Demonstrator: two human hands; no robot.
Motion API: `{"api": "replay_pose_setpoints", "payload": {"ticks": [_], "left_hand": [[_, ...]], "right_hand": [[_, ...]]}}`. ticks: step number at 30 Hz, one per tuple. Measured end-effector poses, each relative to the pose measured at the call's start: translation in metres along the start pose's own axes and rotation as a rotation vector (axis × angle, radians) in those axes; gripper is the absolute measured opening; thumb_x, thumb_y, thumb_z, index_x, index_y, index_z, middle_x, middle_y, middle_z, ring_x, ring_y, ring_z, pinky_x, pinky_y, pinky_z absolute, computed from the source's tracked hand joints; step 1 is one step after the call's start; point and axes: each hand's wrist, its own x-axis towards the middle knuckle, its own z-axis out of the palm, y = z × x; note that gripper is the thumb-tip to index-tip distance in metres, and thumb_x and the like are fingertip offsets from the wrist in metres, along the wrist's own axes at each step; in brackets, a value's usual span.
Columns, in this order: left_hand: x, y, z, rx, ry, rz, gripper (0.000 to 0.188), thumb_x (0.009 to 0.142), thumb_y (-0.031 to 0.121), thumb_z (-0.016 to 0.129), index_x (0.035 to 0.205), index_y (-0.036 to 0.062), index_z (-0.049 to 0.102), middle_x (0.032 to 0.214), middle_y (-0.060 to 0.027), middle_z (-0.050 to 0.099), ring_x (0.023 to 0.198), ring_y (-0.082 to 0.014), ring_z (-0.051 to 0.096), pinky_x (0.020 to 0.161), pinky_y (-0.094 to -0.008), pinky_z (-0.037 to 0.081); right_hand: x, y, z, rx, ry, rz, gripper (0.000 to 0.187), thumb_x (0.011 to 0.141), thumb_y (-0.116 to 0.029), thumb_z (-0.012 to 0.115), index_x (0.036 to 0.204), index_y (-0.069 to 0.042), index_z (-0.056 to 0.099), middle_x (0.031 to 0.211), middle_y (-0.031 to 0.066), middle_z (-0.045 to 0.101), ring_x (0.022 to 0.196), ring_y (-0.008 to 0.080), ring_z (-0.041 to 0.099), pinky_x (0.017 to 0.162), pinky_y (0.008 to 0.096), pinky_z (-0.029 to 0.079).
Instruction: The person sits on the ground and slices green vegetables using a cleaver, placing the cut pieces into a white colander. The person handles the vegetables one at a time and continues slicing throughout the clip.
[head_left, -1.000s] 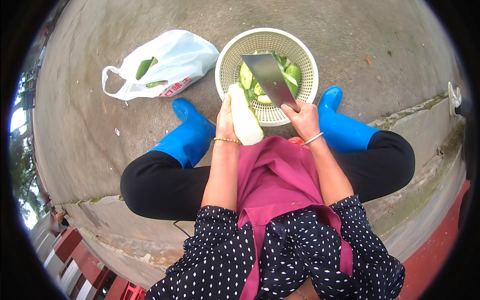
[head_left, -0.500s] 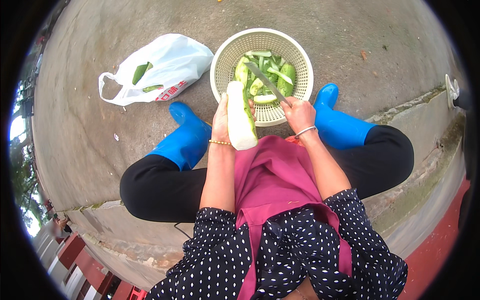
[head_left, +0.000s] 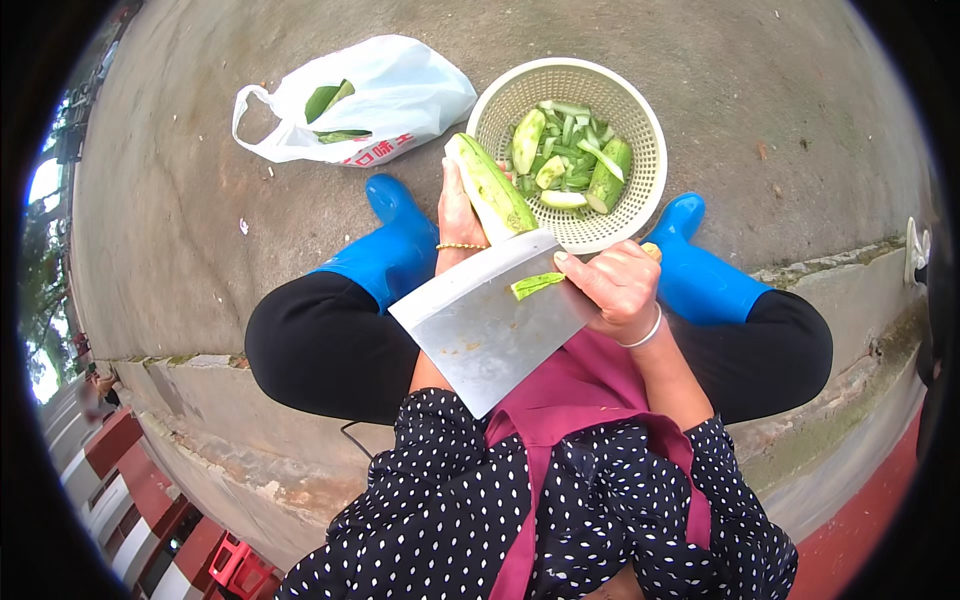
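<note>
My left hand (head_left: 457, 212) is wrapped round a long, partly peeled green gourd (head_left: 492, 188), tilted with its lower end toward me; green skin faces up and pale flesh shows along its left side. My right hand (head_left: 618, 292) grips a cleaver (head_left: 480, 335) whose handle is mostly hidden in the fist. The broad blade lies across my left forearm, its upper edge at the gourd's lower end. A short strip of green peel (head_left: 537, 285) rests on the blade by my right thumb. Beyond my hands, a cream plastic basket (head_left: 655, 170) holds gourd pieces (head_left: 610, 178) and peel strips.
A white plastic bag (head_left: 410, 85) with green gourds (head_left: 330, 98) showing in its mouth lies left of the basket on the concrete ground (head_left: 260, 30). My blue boots (head_left: 385, 250) flank the work area. At the lower left stands a red stool (head_left: 240, 568).
The cleaver has come back from over the basket toward my body, its blade now turned flat. The gourd has rolled, bringing green skin up. A peel strip now sits on the blade.
</note>
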Motion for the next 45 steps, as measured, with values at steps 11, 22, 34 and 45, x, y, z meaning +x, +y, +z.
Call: {"api": "replay_pose_setpoints", "payload": {"ticks": [11, 22, 34, 45], "left_hand": [[0.004, -0.005, 0.001, 0.034, 0.024, 0.106, 0.051, 0.100, 0.053, 0.033, 0.120, 0.0084, 0.050, 0.097, -0.0140, 0.061, 0.083, -0.0276, 0.062, 0.072, -0.0430, 0.056], [0.003, -0.006, 0.002, -0.081, -0.023, -0.036, 0.056, 0.098, 0.056, 0.037, 0.110, 0.0039, 0.057, 0.090, -0.0119, 0.063, 0.081, -0.0258, 0.064, 0.069, -0.0422, 0.058], [-0.003, -0.003, 0.005, 0.100, 0.008, 0.056, 0.059, 0.098, 0.055, 0.039, 0.109, -0.0001, 0.057, 0.090, -0.0136, 0.063, 0.080, -0.0262, 0.063, 0.071, -0.0398, 0.055], [0.008, 0.009, -0.008, -0.041, 0.081, 0.096, 0.053, 0.098, 0.052, 0.043, 0.117, 0.0036, 0.053, 0.097, -0.0151, 0.062, 0.085, -0.0293, 0.061, 0.074, -0.0432, 0.055]], "right_hand": [[-0.004, 0.002, 0.003, -0.030, -0.007, 0.017, 0.030, 0.066, -0.006, 0.074, 0.096, -0.007, 0.070, 0.056, -0.0016, 0.051, 0.050, 0.0160, 0.053, 0.051, 0.0297, 0.039], [-0.008, 0.008, 0.006, -0.061, 0.013, 0.021, 0.037, 0.061, -0.001, 0.074, 0.097, -0.005, 0.070, 0.056, -0.0008, 0.051, 0.049, 0.0167, 0.051, 0.052, 0.0304, 0.039], [-0.021, 0.029, 0.010, -0.173, 0.006, 0.121, 0.027, 0.069, -0.007, 0.072, 0.096, -0.007, 0.070, 0.059, 0.0016, 0.056, 0.053, 0.0185, 0.057, 0.052, 0.0330, 0.040], [-0.037, 0.036, 0.027, -0.085, 0.066, 0.399, 0.012, 0.076, -0.013, 0.072, 0.086, -0.007, 0.072, 0.066, 0.0079, 0.067, 0.058, 0.0219, 0.065, 0.054, 0.0334, 0.047]]}}
